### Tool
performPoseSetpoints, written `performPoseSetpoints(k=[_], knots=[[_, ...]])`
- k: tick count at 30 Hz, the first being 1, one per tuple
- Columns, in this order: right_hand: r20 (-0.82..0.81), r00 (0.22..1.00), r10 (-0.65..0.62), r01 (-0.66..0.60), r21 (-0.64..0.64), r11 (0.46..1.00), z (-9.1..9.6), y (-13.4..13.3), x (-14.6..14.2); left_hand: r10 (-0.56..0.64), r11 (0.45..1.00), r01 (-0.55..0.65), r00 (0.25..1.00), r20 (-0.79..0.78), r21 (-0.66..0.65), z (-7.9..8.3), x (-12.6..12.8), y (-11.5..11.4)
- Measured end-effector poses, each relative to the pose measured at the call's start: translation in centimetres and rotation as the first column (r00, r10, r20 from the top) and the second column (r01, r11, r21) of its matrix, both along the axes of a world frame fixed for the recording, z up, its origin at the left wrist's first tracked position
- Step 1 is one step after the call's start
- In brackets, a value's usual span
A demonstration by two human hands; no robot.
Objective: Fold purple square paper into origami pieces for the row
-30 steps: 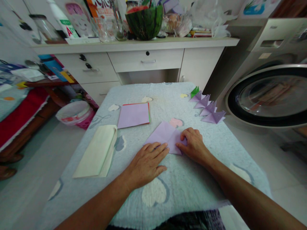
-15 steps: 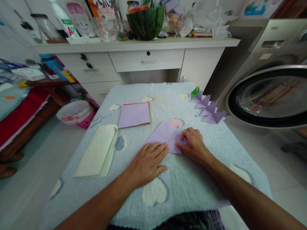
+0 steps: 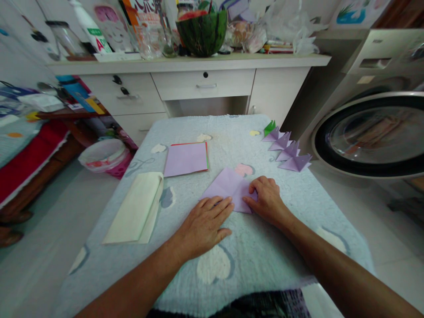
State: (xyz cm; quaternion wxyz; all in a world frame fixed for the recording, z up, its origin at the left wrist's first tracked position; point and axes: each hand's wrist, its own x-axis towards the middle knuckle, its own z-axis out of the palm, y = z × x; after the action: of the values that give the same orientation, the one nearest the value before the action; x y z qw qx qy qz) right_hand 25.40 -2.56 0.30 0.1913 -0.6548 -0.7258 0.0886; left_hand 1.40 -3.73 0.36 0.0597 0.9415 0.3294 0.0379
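A partly folded sheet of purple origami paper (image 3: 226, 183) lies on the cloth-covered table in front of me. My left hand (image 3: 208, 221) rests flat with fingers stretched over the paper's lower left edge. At the paper's right corner, my right hand (image 3: 266, 196) is closed, thumb and fingers pinching the edge. A stack of square coloured paper (image 3: 186, 159), purple on top, sits beyond my left hand. Toward the far right edge stand several folded purple paper pieces (image 3: 287, 150) in a row, with a green folded piece (image 3: 270, 127) at the far end.
A folded pale green cloth or sheet (image 3: 134, 210) lies at the table's left. Behind the table is a white cabinet (image 3: 202, 84) with a cut watermelon (image 3: 202, 33) on top. A washing machine (image 3: 371, 101) stands at right, a pink bin (image 3: 106, 157) at left on the floor.
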Motion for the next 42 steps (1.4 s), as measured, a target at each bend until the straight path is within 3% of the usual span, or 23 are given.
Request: performPoseSetpoints(k=[3,5,9,12,18,23,32,37,42], knots=[[0.012,0.997,0.08,-0.08,0.045,0.996,0.5,-0.1,-0.2,-0.002,1.0,0.002,1.0,0.001,-0.004,0.1,0.1,0.0],[0.02,0.979,0.204,-0.205,0.068,0.976,0.9,-0.2,-0.5,-0.005,1.0,0.005,1.0,0.002,-0.004,0.0,0.1,0.0],[0.041,0.881,0.471,-0.472,0.018,0.881,1.8,-0.9,-1.2,-0.008,1.0,0.008,1.0,0.003,0.013,-0.2,0.1,0.0],[0.059,0.836,0.545,-0.544,-0.037,0.838,2.3,-1.5,-1.7,-0.012,1.0,0.012,1.0,-0.002,0.027,-0.3,0.0,0.1],[0.178,0.844,0.505,-0.499,-0.084,0.863,2.5,-3.4,-2.3,-0.009,1.0,0.009,1.0,0.017,0.02,-0.5,0.0,0.2],[0.249,0.862,0.442,-0.437,-0.082,0.896,1.4,-4.9,-2.5,-0.009,0.998,0.007,0.999,0.044,0.058,-0.3,-0.1,0.0],[0.305,0.883,0.358,-0.362,-0.044,0.931,0.7,-5.6,-3.6,0.135,0.969,-0.16,0.981,0.14,0.187,-0.1,-1.8,0.6],[0.325,0.881,0.344,-0.345,-0.057,0.937,1.2,-5.3,-4.3,0.247,0.961,-0.273,0.916,0.315,0.04,0.1,-2.5,1.6],[0.33,0.882,0.336,-0.333,-0.066,0.941,1.7,-4.9,-4.9,0.418,0.907,-0.401,0.817,0.397,-0.131,-0.1,-2.5,2.4]])
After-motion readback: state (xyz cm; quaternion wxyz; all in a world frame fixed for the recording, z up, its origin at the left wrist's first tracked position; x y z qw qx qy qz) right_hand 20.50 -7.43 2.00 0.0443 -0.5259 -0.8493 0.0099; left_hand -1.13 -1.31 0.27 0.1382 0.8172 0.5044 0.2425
